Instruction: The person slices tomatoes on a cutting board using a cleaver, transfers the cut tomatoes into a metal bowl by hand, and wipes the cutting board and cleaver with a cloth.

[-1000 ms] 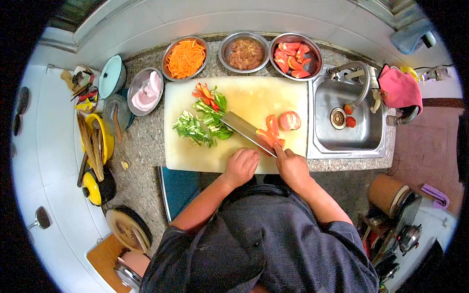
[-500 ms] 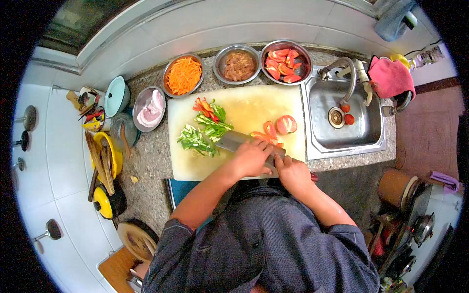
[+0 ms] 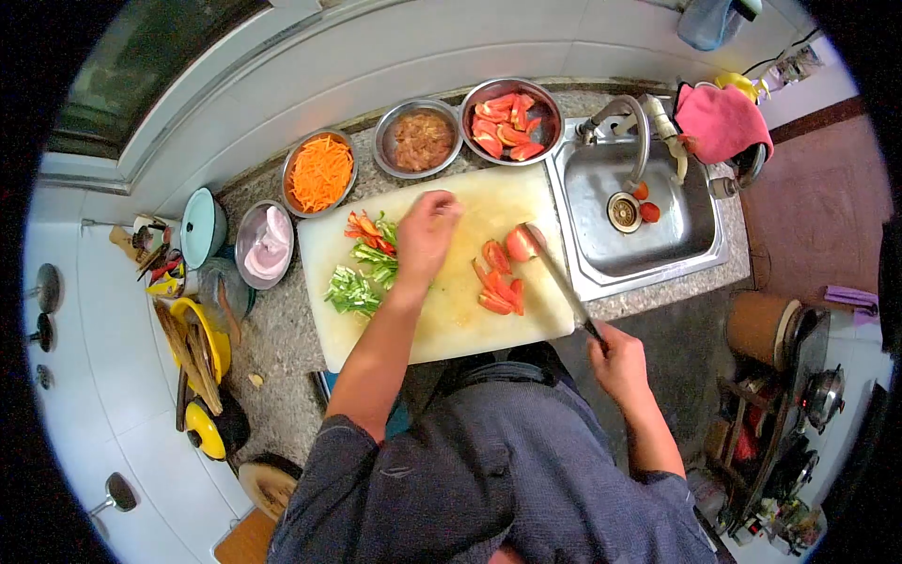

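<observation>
My right hand (image 3: 618, 362) grips the handle of a cleaver (image 3: 556, 273). Its blade stands nearly edge-on over the right side of the cutting board (image 3: 451, 329), with the tip beside a cut piece of tomato (image 3: 519, 243). Several tomato wedges (image 3: 498, 291) lie left of the blade. Over the upper middle of the board is my left hand (image 3: 427, 235), fingers bent and blurred; anything in them cannot be made out. Close to its wrist lie sliced green peppers (image 3: 381, 268), red pepper strips (image 3: 368, 229) and chopped green pieces (image 3: 351, 292).
Behind the board stand metal bowls of carrot shreds (image 3: 319, 174), minced-looking meat (image 3: 422, 141) and tomato wedges (image 3: 508, 125). A bowl of pale meat (image 3: 267, 246) is at left. The sink (image 3: 648, 268) with its curved faucet (image 3: 643, 141) adjoins the right side.
My left hand has left the cleaver blade and moved up and left over the board. My right hand has carried the cleaver right, turning the blade edge-on. Tomato wedges are now uncovered.
</observation>
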A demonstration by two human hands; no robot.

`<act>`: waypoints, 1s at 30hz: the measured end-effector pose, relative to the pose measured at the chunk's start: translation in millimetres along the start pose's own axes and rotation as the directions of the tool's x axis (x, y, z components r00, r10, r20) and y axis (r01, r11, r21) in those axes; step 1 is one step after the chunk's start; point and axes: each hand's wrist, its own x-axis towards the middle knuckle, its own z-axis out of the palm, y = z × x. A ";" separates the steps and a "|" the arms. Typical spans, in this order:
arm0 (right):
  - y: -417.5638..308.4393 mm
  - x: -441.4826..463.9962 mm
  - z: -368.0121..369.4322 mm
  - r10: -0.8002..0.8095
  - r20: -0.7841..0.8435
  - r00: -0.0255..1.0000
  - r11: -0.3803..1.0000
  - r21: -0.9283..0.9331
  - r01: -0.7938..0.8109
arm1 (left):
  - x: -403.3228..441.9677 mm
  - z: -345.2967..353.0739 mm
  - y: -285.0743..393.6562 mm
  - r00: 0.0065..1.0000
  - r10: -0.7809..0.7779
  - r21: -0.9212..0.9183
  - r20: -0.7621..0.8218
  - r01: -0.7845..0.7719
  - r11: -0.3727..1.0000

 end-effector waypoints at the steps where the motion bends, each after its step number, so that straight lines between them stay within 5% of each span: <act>1: 5.3 -5.1 -1.9 0.175 0.038 0.984 0.980 0.088 -0.178 | 2.2 13.8 -12.8 0.981 0.097 0.082 0.166 -0.111 0.990; 3: 24.5 -18.5 4.3 0.411 0.081 0.908 0.873 0.253 -0.418 | -7.4 49.8 -23.9 0.916 0.191 0.394 0.352 -0.331 0.857; 7: 52.4 -39.1 20.8 0.526 0.089 0.846 0.740 0.442 -0.507 | -13.5 108.9 -40.9 0.749 0.172 0.427 0.640 -0.532 0.731; 9: 60.6 -48.9 31.6 0.538 0.091 0.838 0.694 0.516 -0.502 | -12.4 120.9 -46.9 0.755 0.155 0.439 0.637 -0.520 0.733; 11: 72.9 -55.3 43.8 0.508 0.062 0.859 0.715 0.526 -0.461 | -10.4 120.1 -44.1 0.751 0.305 0.426 0.586 -0.605 0.672; 15: 94.8 -65.5 68.4 0.483 0.077 0.872 0.754 0.471 -0.459 | 17.0 94.8 -46.0 0.801 0.243 0.466 0.547 -0.533 0.706; 20: 72.6 -57.8 70.0 0.525 0.293 0.799 0.534 0.618 -0.577 | 33.3 57.9 -71.6 0.920 0.240 0.517 0.310 -0.375 0.770; 22: 119.5 -71.3 111.5 0.420 0.269 0.867 0.654 0.573 -0.494 | 25.7 52.3 -84.3 0.944 0.251 0.479 0.213 -0.325 0.815; 23: 88.2 -59.0 86.2 0.449 0.349 0.822 0.519 0.647 -0.558 | 14.3 49.0 -76.5 0.895 0.434 0.541 0.107 -0.418 0.730; 24: 87.6 -60.1 88.2 0.449 0.391 0.803 0.464 0.666 -0.584 | 2.2 41.5 -58.4 0.915 0.399 0.436 0.064 -0.385 0.813; 27: 82.2 -59.4 101.2 0.513 0.432 0.742 0.369 0.669 -0.645 | -41.4 40.1 -88.3 0.919 0.365 0.417 0.147 -0.393 0.820; 29: 83.4 -59.8 116.3 0.512 0.448 0.733 0.341 0.677 -0.652 | -72.1 39.1 -98.4 0.827 0.402 0.307 0.394 -0.531 0.790; 30: 82.6 -57.8 123.3 0.494 0.444 0.748 0.340 0.693 -0.636 | -79.9 41.8 -101.6 0.828 0.398 0.309 0.396 -0.528 0.791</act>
